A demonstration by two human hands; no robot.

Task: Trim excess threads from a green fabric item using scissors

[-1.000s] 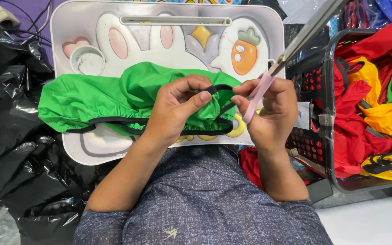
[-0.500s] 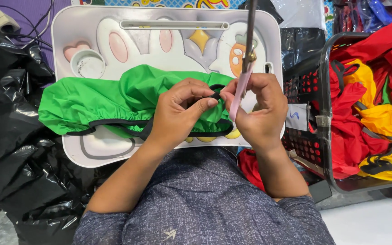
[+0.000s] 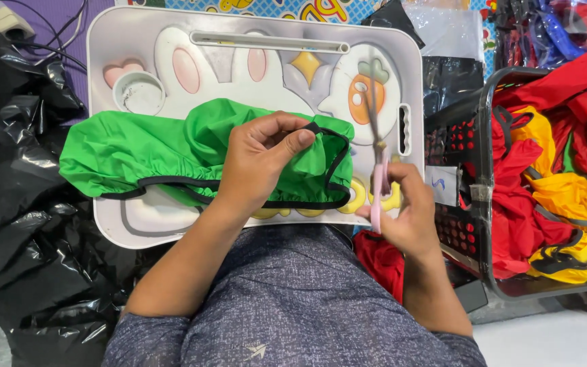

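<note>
Crumpled black plastic bags (image 3: 15, 204) lie at left beside a white lap tray printed with a rabbit and carrot (image 3: 409, 75). Across the tray spreads a green fabric cover edged with black elastic trim (image 3: 137, 146); the left hand (image 3: 259, 160) pinches its trim between thumb and fingers. The right hand (image 3: 409, 211), clear of the cover, grips pink-handled scissors (image 3: 377, 177), blades pointing away. A black crate of red and yellow fabric pieces (image 3: 487, 183) stands at right.
</note>
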